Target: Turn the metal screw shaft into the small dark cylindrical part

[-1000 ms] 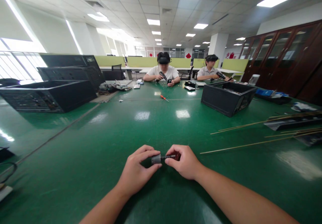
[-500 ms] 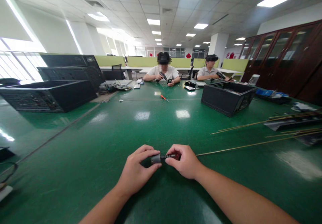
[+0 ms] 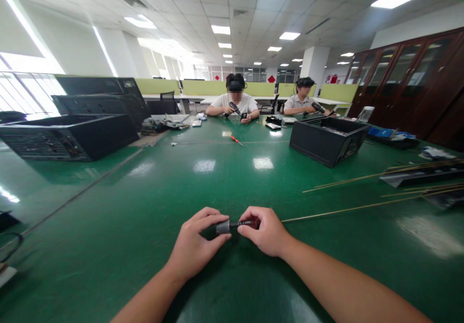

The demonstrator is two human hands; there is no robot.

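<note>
Low in the middle of the view, over the green table (image 3: 163, 183), my left hand (image 3: 197, 243) grips a grey metal cylinder (image 3: 223, 227) between thumb and fingers. From the cylinder's right end a dark threaded shaft (image 3: 234, 225) runs to my right hand (image 3: 266, 231). My right hand's thumb and fingers close round the shaft's dark red end (image 3: 255, 223), which they partly hide. A thin brass-coloured rod (image 3: 326, 215) lies on the table to the right of my right hand.
Open black computer cases stand at the left (image 3: 72, 137) and right (image 3: 328, 141). An orange screwdriver (image 3: 236, 140) lies mid-table. More thin rods (image 3: 348, 183) extend from the right. Across the table sit two people (image 3: 232, 104), each holding a dark tool.
</note>
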